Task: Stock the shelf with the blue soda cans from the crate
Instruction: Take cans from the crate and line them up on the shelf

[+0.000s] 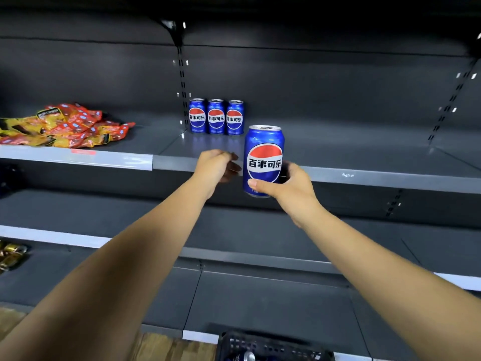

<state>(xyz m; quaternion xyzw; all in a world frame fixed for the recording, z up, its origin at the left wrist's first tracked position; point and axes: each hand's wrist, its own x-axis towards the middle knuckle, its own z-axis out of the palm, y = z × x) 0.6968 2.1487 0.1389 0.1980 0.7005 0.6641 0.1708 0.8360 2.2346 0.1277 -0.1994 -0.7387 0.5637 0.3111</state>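
My right hand (289, 188) grips a blue soda can (264, 152) upright near its base, just in front of the grey shelf edge (364, 178). My left hand (216, 165) hovers beside the can at the shelf edge, fingers loosely curled and holding nothing. Three blue cans (216, 117) stand in a row at the back of the same shelf, next to the upright post. The black crate (273, 346) is at the bottom of the view, with at least one can top showing inside.
A pile of red and yellow snack packets (62, 126) lies on the left part of the shelf. Gold items (11, 256) sit on a lower shelf at far left. Dark shelves run above and below. Wooden floor (169, 347) shows at the bottom.
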